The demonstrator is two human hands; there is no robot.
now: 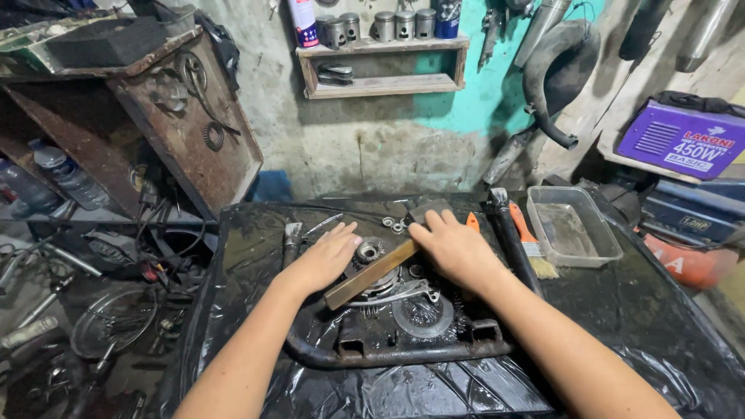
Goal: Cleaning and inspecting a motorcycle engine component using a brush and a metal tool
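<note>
A dark, greasy metal engine assembly (403, 326) with a round disc and a bent tube frame lies on a table covered in black plastic sheet (621, 310). A hammer with a wooden handle (372, 273) lies slanted across the assembly, its metal head (428, 209) at the far end. My right hand (458, 250) rests over the upper part of the handle and grips it near the head. My left hand (326, 260) lies flat on the assembly beside a small bearing hub (368, 251), fingers stretched out and touching the metal.
A clear plastic tub (573, 226) stands at the right, with an orange-handled brush (531, 244) next to it. Loose washers (394, 225) lie at the far edge. A rusty shelf unit (186, 124) and bottles are at the left, a wall shelf (384, 66) behind, a purple box (683, 140) far right.
</note>
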